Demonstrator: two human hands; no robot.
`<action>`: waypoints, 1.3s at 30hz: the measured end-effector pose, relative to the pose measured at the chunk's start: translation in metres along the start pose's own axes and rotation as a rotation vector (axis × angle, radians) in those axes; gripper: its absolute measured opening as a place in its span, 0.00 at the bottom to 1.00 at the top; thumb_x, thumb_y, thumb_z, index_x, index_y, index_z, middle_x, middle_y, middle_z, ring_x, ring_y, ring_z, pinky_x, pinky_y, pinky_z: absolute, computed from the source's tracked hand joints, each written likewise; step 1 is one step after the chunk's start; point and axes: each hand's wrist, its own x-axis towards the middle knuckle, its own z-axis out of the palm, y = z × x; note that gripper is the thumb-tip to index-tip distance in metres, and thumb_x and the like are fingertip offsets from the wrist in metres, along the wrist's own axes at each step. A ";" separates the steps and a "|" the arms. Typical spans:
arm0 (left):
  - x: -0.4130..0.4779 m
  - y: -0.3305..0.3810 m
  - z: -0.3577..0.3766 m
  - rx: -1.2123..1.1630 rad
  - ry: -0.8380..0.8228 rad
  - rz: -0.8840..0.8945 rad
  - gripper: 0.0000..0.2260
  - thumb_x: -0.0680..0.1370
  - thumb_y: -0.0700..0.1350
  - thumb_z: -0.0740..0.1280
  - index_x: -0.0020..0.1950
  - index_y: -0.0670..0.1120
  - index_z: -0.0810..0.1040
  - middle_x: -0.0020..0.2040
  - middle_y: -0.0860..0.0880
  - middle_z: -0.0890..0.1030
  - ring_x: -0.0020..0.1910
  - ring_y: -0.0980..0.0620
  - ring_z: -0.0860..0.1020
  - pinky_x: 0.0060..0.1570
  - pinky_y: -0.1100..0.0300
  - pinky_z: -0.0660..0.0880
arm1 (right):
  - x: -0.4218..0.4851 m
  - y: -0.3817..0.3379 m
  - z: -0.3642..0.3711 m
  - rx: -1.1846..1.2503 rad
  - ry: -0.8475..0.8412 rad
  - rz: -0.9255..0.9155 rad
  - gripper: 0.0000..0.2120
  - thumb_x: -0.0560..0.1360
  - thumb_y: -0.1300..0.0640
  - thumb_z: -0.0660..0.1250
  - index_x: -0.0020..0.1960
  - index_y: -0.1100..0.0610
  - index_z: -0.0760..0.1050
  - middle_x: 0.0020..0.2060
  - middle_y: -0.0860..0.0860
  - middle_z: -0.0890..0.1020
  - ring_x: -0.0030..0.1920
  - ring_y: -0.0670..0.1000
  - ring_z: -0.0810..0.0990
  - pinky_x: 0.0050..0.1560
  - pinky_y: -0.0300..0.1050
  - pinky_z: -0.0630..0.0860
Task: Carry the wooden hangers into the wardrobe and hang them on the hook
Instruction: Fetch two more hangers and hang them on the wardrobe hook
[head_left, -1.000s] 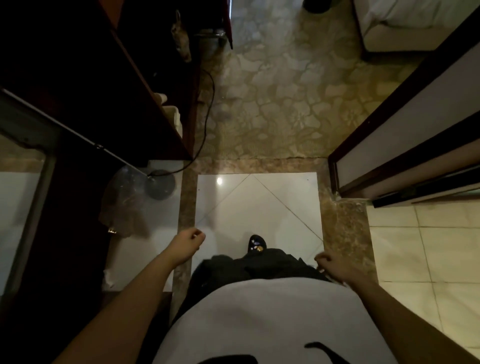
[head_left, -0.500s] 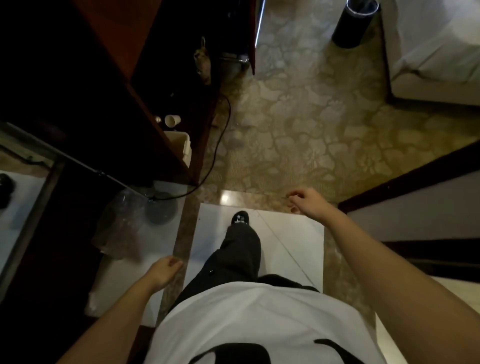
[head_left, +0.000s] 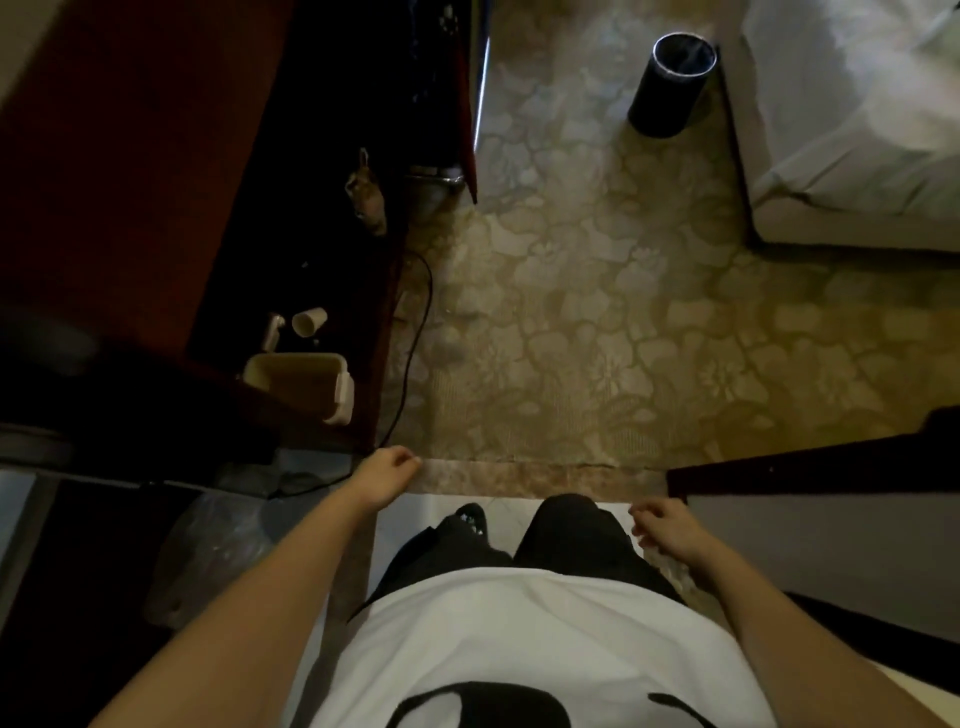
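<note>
Head view, left hand (head_left: 387, 472), right hand (head_left: 669, 531) idle

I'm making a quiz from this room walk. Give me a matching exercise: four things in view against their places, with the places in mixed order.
Things:
1. black bin
2. paper cup
3. black cable
4. clear plastic bag

Places:
a. on the floor at the view's lower left
b. on the carpet beside the bed
c. lying on its side inside the dark cabinet
d. trailing along the carpet's left edge

Pairs: 1-b, 2-c, 3-d, 4-a
</note>
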 end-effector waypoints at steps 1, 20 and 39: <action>0.009 0.017 -0.003 0.010 -0.008 0.017 0.12 0.80 0.45 0.58 0.59 0.39 0.74 0.52 0.40 0.77 0.53 0.43 0.77 0.56 0.50 0.74 | 0.004 0.001 -0.009 0.001 -0.009 0.033 0.13 0.78 0.66 0.55 0.52 0.74 0.74 0.38 0.59 0.76 0.37 0.52 0.74 0.38 0.43 0.73; 0.097 0.155 0.031 -0.393 0.267 -0.315 0.08 0.81 0.44 0.57 0.44 0.48 0.72 0.47 0.44 0.76 0.46 0.49 0.75 0.39 0.61 0.70 | 0.211 -0.277 -0.239 -0.335 -0.242 -0.432 0.15 0.80 0.60 0.56 0.61 0.68 0.72 0.51 0.65 0.78 0.45 0.54 0.75 0.32 0.35 0.69; 0.089 0.339 -0.305 -0.074 0.561 0.124 0.16 0.80 0.52 0.57 0.67 0.50 0.69 0.65 0.50 0.74 0.63 0.52 0.73 0.63 0.54 0.72 | 0.172 -0.653 -0.228 -0.562 -0.439 -1.243 0.13 0.79 0.57 0.58 0.62 0.54 0.73 0.47 0.48 0.80 0.49 0.48 0.79 0.57 0.47 0.74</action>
